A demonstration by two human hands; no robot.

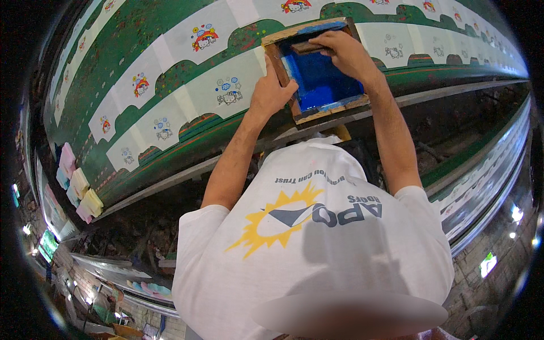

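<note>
A wooden-edged printing screen [330, 110] with deep blue mesh lies on the long green printing table [187, 34]. My left hand [272, 93] grips its left side rail, thumb over the wood near the inner edge. My right hand [347, 52] is closed on a wooden squeegee [306, 48] inside the screen, close to the far rail. The squeegee's lower edge is partly hidden by the hand and frame. Left of the screen, a white cut fabric piece [249, 79] carries a cartoon print in blue and black. Whatever lies beneath the screen is hidden.
More white printed pieces [198, 42] lie in rows along the table, some with red rainbow designs. Stacked pastel pieces [82, 184] sit at its near left end. A metal rail [170, 180] follows the near edge. Another long table [481, 192] stands at right.
</note>
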